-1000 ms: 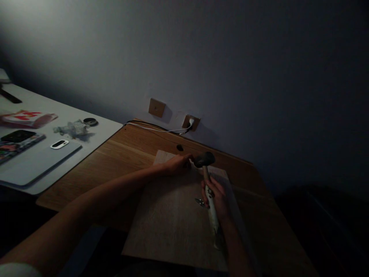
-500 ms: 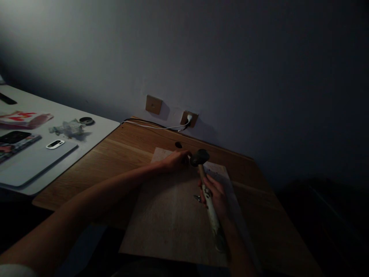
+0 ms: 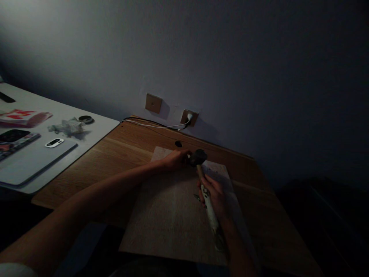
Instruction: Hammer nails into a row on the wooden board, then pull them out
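Observation:
My right hand (image 3: 213,194) is closed round the pale, worn handle of a hammer (image 3: 211,215). Its dark head points away from me, over the far part of a wooden board (image 3: 173,215). Just left of the hammer head, my left hand (image 3: 176,159) has its fingertips pinched together low over the board. Whatever they grip is hidden by the head and the dim light. A small shiny metal piece (image 3: 197,197) shows beside the fingers of my right hand; its kind is unclear. Small dark specks lie on the board's far right part.
The board rests on a brown wooden desk (image 3: 109,154) against the wall. A white table (image 3: 98,127) at left bears a closed grey laptop (image 3: 37,163), crumpled plastic (image 3: 69,127) and a red-white packet (image 3: 23,117). Cables run to a wall socket (image 3: 193,120).
The hammer head has shifted slightly left, nearer the fingertips of my left hand. My right hand has moved a little with it; my left hand stays about where it was.

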The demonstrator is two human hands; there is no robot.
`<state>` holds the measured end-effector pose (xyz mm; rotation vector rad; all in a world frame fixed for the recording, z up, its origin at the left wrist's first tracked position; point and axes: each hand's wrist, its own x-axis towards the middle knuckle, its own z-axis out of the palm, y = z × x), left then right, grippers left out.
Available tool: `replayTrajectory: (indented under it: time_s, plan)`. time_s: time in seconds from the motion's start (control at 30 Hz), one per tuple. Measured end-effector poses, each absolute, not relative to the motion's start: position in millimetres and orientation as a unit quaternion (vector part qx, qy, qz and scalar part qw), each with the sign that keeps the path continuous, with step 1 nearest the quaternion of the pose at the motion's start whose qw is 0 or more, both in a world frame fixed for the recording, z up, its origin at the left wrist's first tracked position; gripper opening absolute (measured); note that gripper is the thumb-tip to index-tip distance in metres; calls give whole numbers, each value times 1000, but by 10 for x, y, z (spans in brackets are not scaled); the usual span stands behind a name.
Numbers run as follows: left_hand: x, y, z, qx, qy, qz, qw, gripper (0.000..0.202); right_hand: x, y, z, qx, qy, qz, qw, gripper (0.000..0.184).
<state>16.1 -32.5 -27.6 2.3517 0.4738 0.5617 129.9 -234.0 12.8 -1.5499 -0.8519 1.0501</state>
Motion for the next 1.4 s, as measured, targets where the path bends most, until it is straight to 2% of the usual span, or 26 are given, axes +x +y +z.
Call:
replayTrajectory:
  time_s: [0.77,0.87,0.93,1.0,1.13,1.3,1.4]
  plan:
    - [156,-277,-342,893,158,233,351,51,1332,-2344,63,-652,-354,445,501,45]
    - [139,-240,-268,898,153,203,359,55,1347,-2349,75,-640,-338,446,527,45]
    - [119,-250,-157,907,151,198,341,50,1361,-2351,84,-627,-318,433,563,45]
    - [102,-322,-17,920,132,205,308,37,1379,-2354,91,-618,-296,421,594,43]
    - [109,-661,168,952,3,150,265,14,1429,-2360,101,-604,-273,397,635,41]
    - [168,-1068,23,974,-118,105,162,27,1469,-2359,111,-590,-284,387,649,42]
    - [187,-1131,-80,975,-116,116,151,22,1467,-2357,115,-595,-301,390,635,39]
